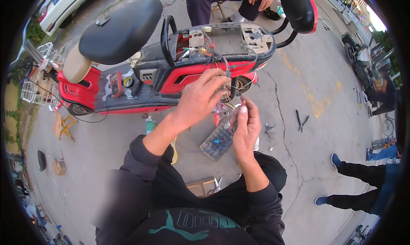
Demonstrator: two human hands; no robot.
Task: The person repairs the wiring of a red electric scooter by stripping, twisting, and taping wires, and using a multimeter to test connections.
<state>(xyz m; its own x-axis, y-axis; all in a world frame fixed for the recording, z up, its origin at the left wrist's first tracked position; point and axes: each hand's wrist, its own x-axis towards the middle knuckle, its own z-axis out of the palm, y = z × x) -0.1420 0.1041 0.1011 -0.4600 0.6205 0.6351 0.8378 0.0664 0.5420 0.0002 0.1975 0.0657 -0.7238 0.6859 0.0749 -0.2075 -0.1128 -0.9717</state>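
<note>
A red electric scooter (141, 85) stands in front of me with its rear seat compartment uncovered. A bundle of coloured wires (210, 46) spills from it and hangs down its side between my hands. My left hand (203, 95) is at the bundle, fingers curled in on a wire; its thumb is mostly hidden. Lower and to the right, my right hand (247, 127) pinches a small red wire end (244, 102) between thumb and fingers. A red connector (216, 118) and a white connector (226, 124) dangle beside it.
Below the wires lies a dark ribbed plastic panel (217, 142). Pliers (302, 120) rest on the ground to the right. A red multimeter (115, 83) and tape roll (128, 81) sit on the footboard. A person (205, 5) sits beyond the scooter; another (363, 183) is at right.
</note>
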